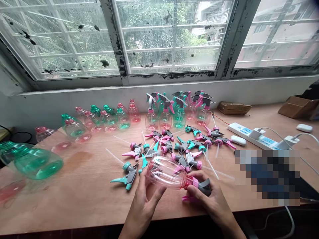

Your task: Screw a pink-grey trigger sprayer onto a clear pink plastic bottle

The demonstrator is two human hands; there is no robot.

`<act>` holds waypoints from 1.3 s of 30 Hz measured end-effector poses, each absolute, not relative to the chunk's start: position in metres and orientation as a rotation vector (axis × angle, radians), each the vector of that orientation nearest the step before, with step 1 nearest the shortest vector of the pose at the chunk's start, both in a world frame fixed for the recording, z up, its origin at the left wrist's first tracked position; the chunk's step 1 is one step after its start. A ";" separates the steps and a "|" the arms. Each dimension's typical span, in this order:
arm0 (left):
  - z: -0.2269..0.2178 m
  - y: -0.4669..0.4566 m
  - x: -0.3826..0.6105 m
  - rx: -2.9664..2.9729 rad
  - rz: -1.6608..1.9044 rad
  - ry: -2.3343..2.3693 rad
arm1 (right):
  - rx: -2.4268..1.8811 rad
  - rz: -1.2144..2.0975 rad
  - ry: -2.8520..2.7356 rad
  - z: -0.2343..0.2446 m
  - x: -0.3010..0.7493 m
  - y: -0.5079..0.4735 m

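My left hand (144, 202) wraps its fingers round the body of a clear pink spray bottle (167, 172), held on its side just above the wooden table (82, 189). My right hand (210, 200) grips the pink and grey trigger sprayer head (200, 187) at the bottle's neck. A teal and grey sprayer head (127, 176) lies on the table just left of my left hand.
Several loose pink and teal sprayer heads (179, 142) lie scattered mid-table. Finished spray bottles (178, 111) stand by the wall, with empty pink and green bottles (104, 119) to their left. A white power strip (259, 137) with plugs and a cardboard box (297, 106) sit at right.
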State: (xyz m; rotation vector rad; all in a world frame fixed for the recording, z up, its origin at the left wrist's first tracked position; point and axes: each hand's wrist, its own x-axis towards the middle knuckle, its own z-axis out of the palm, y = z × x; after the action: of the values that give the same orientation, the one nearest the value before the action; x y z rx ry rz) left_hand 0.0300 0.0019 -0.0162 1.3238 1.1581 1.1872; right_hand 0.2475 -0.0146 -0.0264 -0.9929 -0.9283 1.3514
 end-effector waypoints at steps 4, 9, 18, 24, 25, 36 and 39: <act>-0.016 0.002 0.029 1.330 1.175 1.166 | -1.000 1.341 -0.938 -0.026 0.248 -0.015; -0.018 0.002 0.029 1.334 1.186 1.151 | -1.010 1.345 -0.917 -0.024 0.247 -0.015; -0.022 0.002 0.031 1.329 1.236 1.197 | -1.010 1.347 -0.922 -0.023 0.248 -0.015; -0.023 0.002 0.030 1.337 1.229 1.177 | -1.001 1.343 -0.925 -0.023 0.248 -0.016; -0.023 0.003 0.030 1.338 1.228 1.174 | -1.002 1.340 -0.925 -0.023 0.248 -0.016; -0.026 0.006 0.029 1.318 1.269 1.134 | -1.040 1.331 -0.921 -0.028 0.247 -0.015; -0.030 0.008 0.026 1.352 1.263 1.162 | -1.041 1.326 -0.919 -0.028 0.247 -0.015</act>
State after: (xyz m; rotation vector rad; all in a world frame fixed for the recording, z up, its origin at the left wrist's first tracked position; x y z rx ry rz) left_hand 0.0261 0.0081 -0.0299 1.3522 1.1625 1.2628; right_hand 0.2472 -0.0152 -0.0282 -1.0410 -0.9189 1.3260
